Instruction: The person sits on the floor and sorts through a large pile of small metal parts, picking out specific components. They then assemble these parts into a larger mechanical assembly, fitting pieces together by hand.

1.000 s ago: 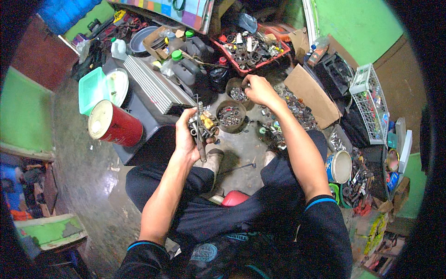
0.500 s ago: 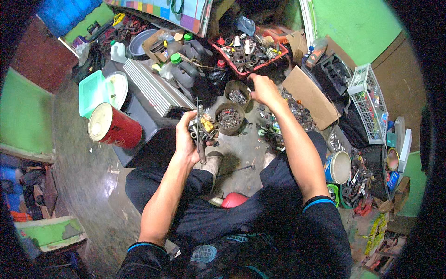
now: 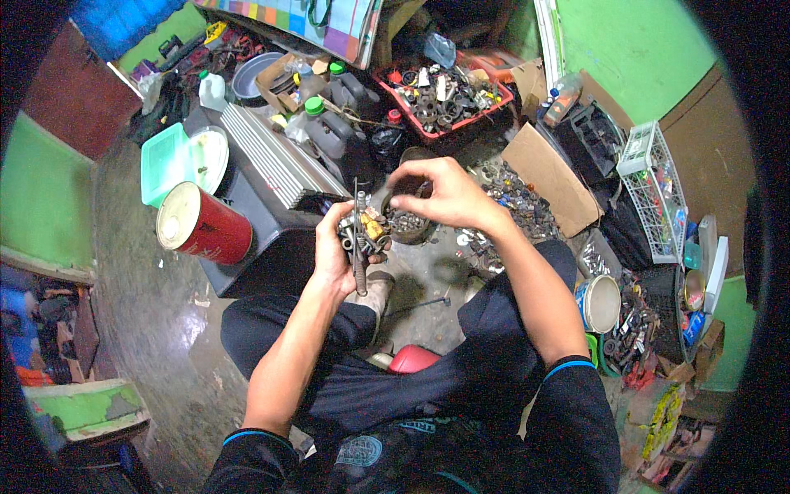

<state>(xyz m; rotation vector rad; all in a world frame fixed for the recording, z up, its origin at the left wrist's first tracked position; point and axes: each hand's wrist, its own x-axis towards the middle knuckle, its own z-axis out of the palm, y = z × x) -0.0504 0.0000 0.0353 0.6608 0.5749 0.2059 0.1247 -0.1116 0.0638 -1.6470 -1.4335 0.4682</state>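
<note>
My left hand point(image 3: 331, 251) is closed around a handful of small metal hardware point(image 3: 359, 239). Bolts, a long thin rod, a coil spring and a yellow piece stick out of it. To its right, my right hand point(image 3: 451, 193) hovers over a round tin of small metal parts point(image 3: 407, 226), partly covering it. Its thumb and index finger curve toward the left hand with a gap between them, and I see nothing held there. Behind it, a second round tin point(image 3: 418, 154) is mostly hidden. A heap of mixed small parts point(image 3: 518, 206) lies on the floor beside my right forearm.
A red crate of parts point(image 3: 444, 103) stands at the back, with a cardboard sheet point(image 3: 551, 179) to its right. On the left are dark jugs point(image 3: 333, 136), a ribbed metal piece point(image 3: 267, 156) and a red can point(image 3: 206, 224). A white rack point(image 3: 654, 189) stands far right.
My right hand has come back from the farther tin, leftward and nearer to me, toward the left hand. The left hand stays almost in place, still holding the hardware.
</note>
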